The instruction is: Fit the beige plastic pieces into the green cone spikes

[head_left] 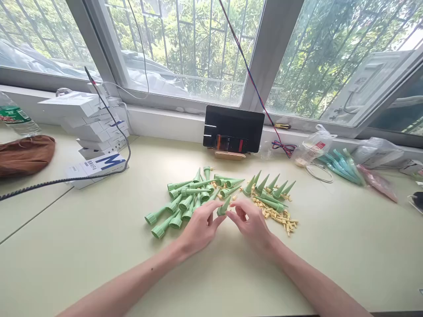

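My left hand (201, 222) is closed round the wide base of a green plastic cone spike (224, 205), its point tilted up. Just to the right, my right hand (253, 220) has thumb and forefinger drawn in close to that spike; whatever sits between them, if anything, is hidden. A pile of green cone spikes (187, 203) with hollow capped ends lies beyond and left of my left hand. Past my right hand stand several upright green cone spikes (262, 182). Small yellow plastic pegs (280, 218) are heaped beside them, with a few more among the pile.
A dark tablet (234, 125) leans at the back by the window. White boxes (99, 127) are stacked at the left, with a black cable (127, 152) across them. Further left are a brown cloth (28, 155) and a bottle (16, 115). Plastic bags (315, 143) lie back right.
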`<move>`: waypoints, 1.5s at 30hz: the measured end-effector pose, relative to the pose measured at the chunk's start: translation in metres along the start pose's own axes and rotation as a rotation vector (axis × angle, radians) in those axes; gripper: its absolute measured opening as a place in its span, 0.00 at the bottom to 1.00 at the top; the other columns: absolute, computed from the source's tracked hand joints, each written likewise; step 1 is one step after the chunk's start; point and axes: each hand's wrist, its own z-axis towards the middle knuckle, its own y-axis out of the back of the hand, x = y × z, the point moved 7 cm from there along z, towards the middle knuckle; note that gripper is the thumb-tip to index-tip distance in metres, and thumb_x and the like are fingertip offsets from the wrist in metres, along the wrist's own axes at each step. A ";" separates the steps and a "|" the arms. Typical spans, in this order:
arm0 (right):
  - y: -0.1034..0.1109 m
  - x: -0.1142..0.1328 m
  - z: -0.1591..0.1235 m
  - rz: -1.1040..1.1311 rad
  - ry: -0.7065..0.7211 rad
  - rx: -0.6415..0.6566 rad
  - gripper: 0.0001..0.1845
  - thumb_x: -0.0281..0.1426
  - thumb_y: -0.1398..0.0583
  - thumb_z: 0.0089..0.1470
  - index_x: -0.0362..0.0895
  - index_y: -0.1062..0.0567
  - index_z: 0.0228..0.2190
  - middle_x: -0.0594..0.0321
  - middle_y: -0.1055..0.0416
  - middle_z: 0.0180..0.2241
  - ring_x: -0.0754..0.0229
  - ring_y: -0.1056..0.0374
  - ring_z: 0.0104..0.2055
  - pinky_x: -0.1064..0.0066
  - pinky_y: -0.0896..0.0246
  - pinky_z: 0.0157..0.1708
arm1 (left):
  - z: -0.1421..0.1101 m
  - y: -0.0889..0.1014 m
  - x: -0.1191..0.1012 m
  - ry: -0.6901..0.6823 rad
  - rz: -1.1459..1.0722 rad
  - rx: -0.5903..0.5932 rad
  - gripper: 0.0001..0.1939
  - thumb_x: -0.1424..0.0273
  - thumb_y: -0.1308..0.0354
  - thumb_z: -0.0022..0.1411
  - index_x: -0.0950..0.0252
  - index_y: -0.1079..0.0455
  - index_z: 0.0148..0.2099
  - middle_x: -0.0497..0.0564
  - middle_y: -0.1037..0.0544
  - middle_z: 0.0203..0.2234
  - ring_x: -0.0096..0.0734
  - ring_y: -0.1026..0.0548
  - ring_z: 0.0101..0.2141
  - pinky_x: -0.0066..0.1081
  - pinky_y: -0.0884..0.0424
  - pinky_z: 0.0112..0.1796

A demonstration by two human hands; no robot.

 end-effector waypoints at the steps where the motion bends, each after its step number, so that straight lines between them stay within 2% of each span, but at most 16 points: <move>1: 0.002 -0.001 0.000 0.025 -0.010 -0.018 0.09 0.36 0.40 0.61 0.43 0.27 0.40 0.69 0.39 0.23 0.66 0.44 0.22 0.74 0.45 0.23 | -0.001 -0.001 0.002 0.000 0.014 0.010 0.11 0.69 0.46 0.67 0.61 0.30 0.50 0.47 0.26 0.36 0.21 0.38 0.22 0.26 0.37 0.28; 4: 0.008 0.002 0.001 0.079 0.014 -0.068 0.11 0.35 0.41 0.62 0.44 0.28 0.46 0.68 0.37 0.25 0.66 0.41 0.23 0.74 0.41 0.23 | -0.002 -0.005 0.007 0.028 0.061 0.041 0.11 0.70 0.43 0.65 0.61 0.30 0.50 0.48 0.25 0.39 0.20 0.37 0.21 0.27 0.35 0.29; 10: 0.010 0.012 0.000 0.064 0.096 -0.108 0.06 0.30 0.44 0.63 0.45 0.27 0.40 0.65 0.30 0.27 0.65 0.34 0.24 0.74 0.38 0.24 | -0.002 -0.009 0.010 0.049 0.123 0.071 0.10 0.70 0.40 0.62 0.63 0.29 0.46 0.47 0.25 0.36 0.22 0.37 0.22 0.27 0.36 0.30; 21: 0.006 0.013 0.001 0.071 0.078 -0.067 0.06 0.29 0.46 0.63 0.44 0.30 0.34 0.66 0.33 0.25 0.65 0.37 0.24 0.74 0.40 0.23 | -0.005 -0.013 0.015 0.091 0.095 0.092 0.11 0.73 0.39 0.58 0.63 0.28 0.45 0.45 0.27 0.30 0.24 0.37 0.23 0.25 0.39 0.28; 24: 0.005 0.010 0.001 0.081 0.069 -0.048 0.07 0.29 0.46 0.64 0.45 0.31 0.33 0.66 0.34 0.25 0.65 0.38 0.24 0.74 0.40 0.24 | -0.005 -0.014 0.015 0.100 0.071 0.092 0.13 0.72 0.38 0.58 0.62 0.28 0.47 0.45 0.26 0.32 0.23 0.38 0.22 0.25 0.39 0.27; 28: 0.007 0.010 0.002 0.065 0.078 -0.021 0.07 0.29 0.47 0.64 0.45 0.32 0.33 0.67 0.36 0.24 0.65 0.41 0.23 0.73 0.43 0.24 | -0.007 -0.008 0.005 0.029 0.035 0.031 0.10 0.68 0.42 0.63 0.61 0.30 0.47 0.47 0.24 0.37 0.20 0.39 0.21 0.25 0.39 0.27; 30: 0.008 0.012 0.003 0.036 0.084 -0.011 0.08 0.30 0.47 0.65 0.45 0.32 0.32 0.67 0.38 0.24 0.65 0.44 0.23 0.73 0.45 0.24 | -0.008 -0.004 0.000 -0.010 0.029 -0.020 0.08 0.67 0.45 0.66 0.61 0.30 0.46 0.46 0.25 0.34 0.20 0.40 0.20 0.25 0.39 0.27; 33: 0.008 0.015 0.006 -0.001 0.084 0.032 0.09 0.30 0.47 0.65 0.45 0.32 0.31 0.67 0.39 0.23 0.65 0.45 0.23 0.72 0.47 0.24 | -0.010 -0.003 -0.007 -0.061 0.024 -0.036 0.08 0.67 0.47 0.68 0.62 0.30 0.45 0.41 0.31 0.22 0.21 0.44 0.19 0.24 0.42 0.25; 36: 0.007 0.018 0.008 -0.008 0.073 0.096 0.09 0.30 0.47 0.65 0.45 0.32 0.31 0.67 0.37 0.24 0.65 0.44 0.23 0.73 0.47 0.25 | -0.012 -0.009 -0.013 -0.131 0.043 0.026 0.08 0.69 0.50 0.69 0.63 0.29 0.43 0.38 0.43 0.16 0.21 0.47 0.18 0.23 0.45 0.24; 38: 0.006 0.019 0.008 -0.007 0.053 0.128 0.08 0.29 0.46 0.64 0.45 0.31 0.32 0.67 0.36 0.24 0.65 0.42 0.24 0.73 0.46 0.25 | -0.014 -0.015 -0.017 -0.199 0.064 0.094 0.11 0.72 0.53 0.70 0.63 0.29 0.44 0.39 0.45 0.17 0.22 0.48 0.18 0.24 0.46 0.24; 41: 0.005 0.021 0.006 -0.006 0.021 0.170 0.06 0.29 0.46 0.64 0.45 0.30 0.33 0.67 0.34 0.25 0.66 0.40 0.25 0.73 0.44 0.27 | -0.020 -0.024 -0.025 -0.318 0.104 0.211 0.14 0.78 0.56 0.66 0.64 0.30 0.45 0.42 0.41 0.19 0.24 0.47 0.19 0.25 0.46 0.24; 45: 0.005 0.025 0.002 -0.017 0.018 0.188 0.07 0.29 0.46 0.64 0.44 0.30 0.34 0.66 0.33 0.25 0.65 0.40 0.25 0.73 0.43 0.27 | -0.028 -0.031 -0.031 -0.415 0.189 0.341 0.24 0.86 0.56 0.52 0.65 0.32 0.47 0.45 0.32 0.24 0.25 0.37 0.23 0.25 0.43 0.26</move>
